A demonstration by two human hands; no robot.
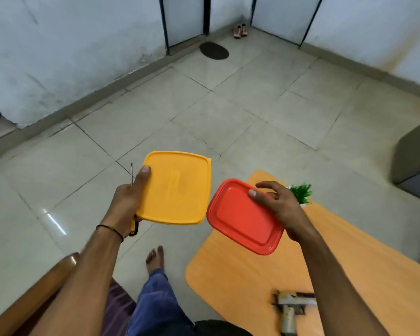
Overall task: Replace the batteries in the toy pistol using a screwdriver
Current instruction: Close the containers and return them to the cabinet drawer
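Observation:
My left hand (pixel 127 202) holds a yellow square box (pixel 177 190) by its left edge, thumb on the lid. The same hand also grips a screwdriver (pixel 131 173); its metal shaft points up behind the thumb and its yellow-black handle sticks out below the palm. My right hand (pixel 280 207) holds a red rectangular box (pixel 240 219) by its far edge, tilted, above the table's left end. The grey toy pistol (pixel 291 309) lies on the orange table (pixel 240 287) at the lower right, partly hidden by my right forearm.
A small green plant (pixel 301 193) stands on the table behind my right hand. My bare foot (pixel 155 260) and blue trouser leg are on the tiled floor below. A wooden chair arm (pixel 29 301) is at lower left. A grey cabinet (pixel 415 161) stands at the right.

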